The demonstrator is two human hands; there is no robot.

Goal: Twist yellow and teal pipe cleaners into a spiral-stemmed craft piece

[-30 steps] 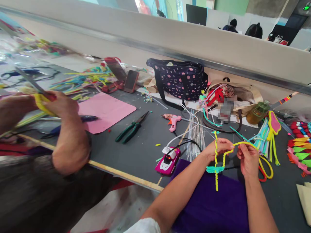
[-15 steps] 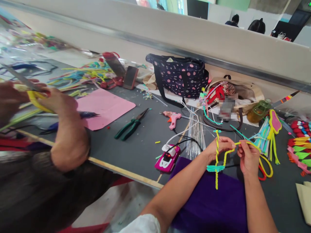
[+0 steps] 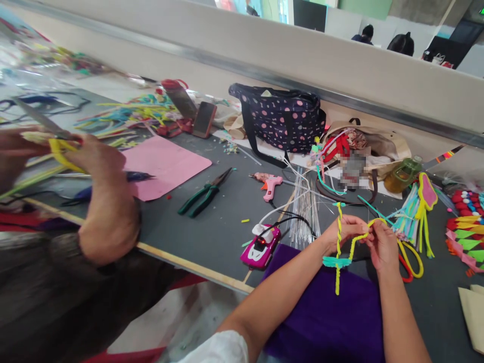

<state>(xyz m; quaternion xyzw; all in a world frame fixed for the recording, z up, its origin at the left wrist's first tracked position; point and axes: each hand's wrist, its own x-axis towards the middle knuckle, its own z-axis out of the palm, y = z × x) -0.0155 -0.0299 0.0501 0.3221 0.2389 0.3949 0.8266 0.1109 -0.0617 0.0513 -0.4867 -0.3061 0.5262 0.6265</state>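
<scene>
Over a purple cloth (image 3: 328, 312) at the right, my left hand (image 3: 346, 233) pinches a yellow fuzzy stem. A twisted yellow stem piece (image 3: 338, 282) with teal crosspieces (image 3: 336, 262) hangs upright by that hand's fingers, joined to a bent yellow length (image 3: 353, 247). My right hand (image 3: 382, 244) is closed on the same yellow stem, its fingertips close to the left ones. Yellow and red scissor handles (image 3: 413, 259) lie just beyond my right hand, their blades hidden.
Green-handled pliers (image 3: 198, 200), a pink glue gun (image 3: 269, 185) and a magenta power strip (image 3: 260, 249) lie mid-table. Behind stand a patterned bag (image 3: 282, 118) and a bottle (image 3: 403, 174). At the left, another person's hands (image 3: 94, 156) hold yellow-handled scissors.
My right hand has moved left, closer to my left hand, and the yellow stem's loose length beyond it no longer stretches out to the right. The other person's hands shifted slightly.
</scene>
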